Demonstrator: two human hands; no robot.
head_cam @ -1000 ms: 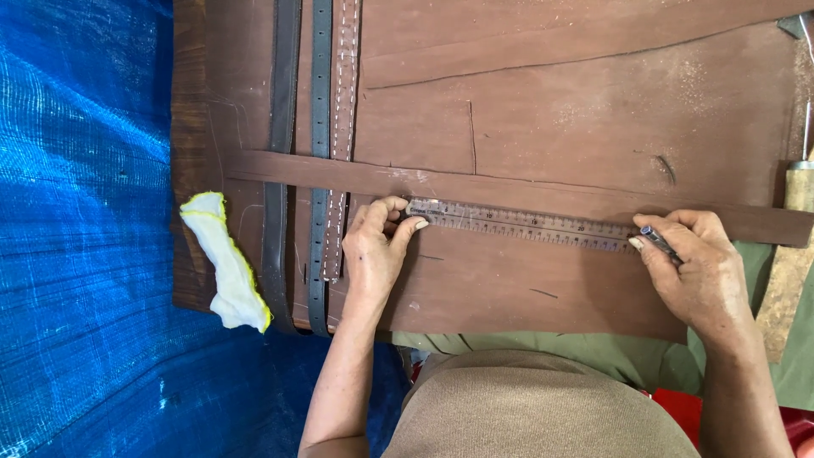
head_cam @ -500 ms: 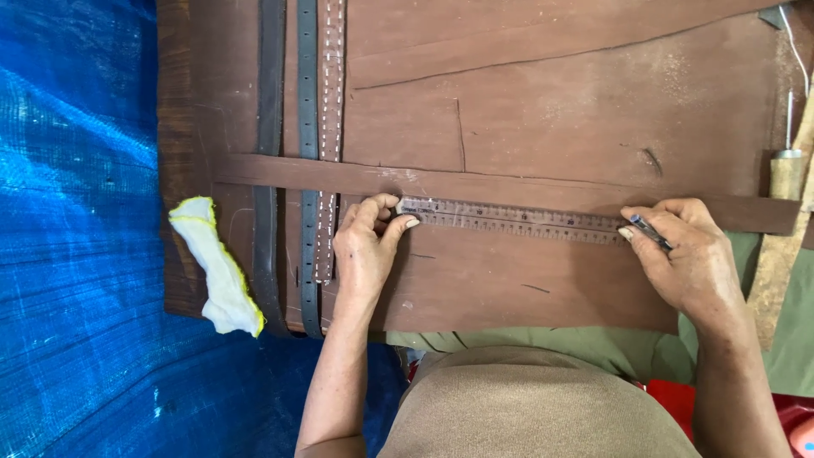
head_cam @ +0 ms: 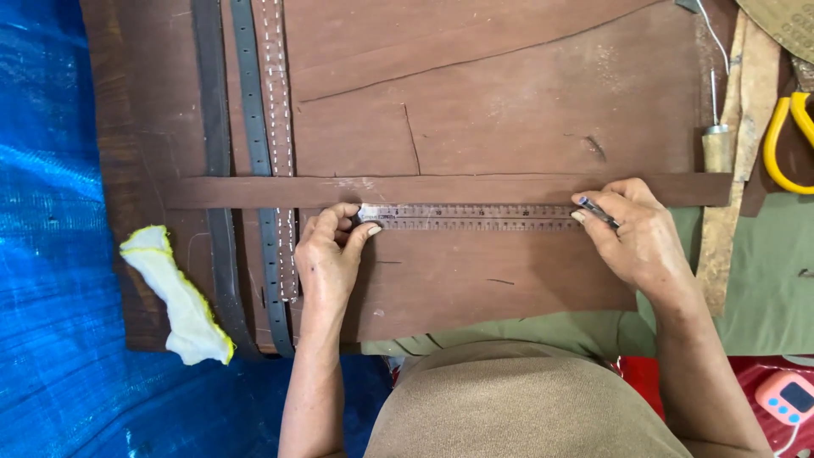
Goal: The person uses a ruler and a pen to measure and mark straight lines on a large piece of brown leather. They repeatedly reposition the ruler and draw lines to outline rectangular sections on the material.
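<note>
Pinning the steel ruler [head_cam: 471,217] flat on brown leather [head_cam: 509,280], the left hand [head_cam: 329,265] presses fingertips down, steadying it; the right hand [head_cam: 640,237] pinches a pen [head_cam: 599,211] at its end.

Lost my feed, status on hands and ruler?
Left hand pins flat metal ruler on brown leather sheet. Right hand holds thin dark tool at ruler's far end. Nothing obstructing.
</note>
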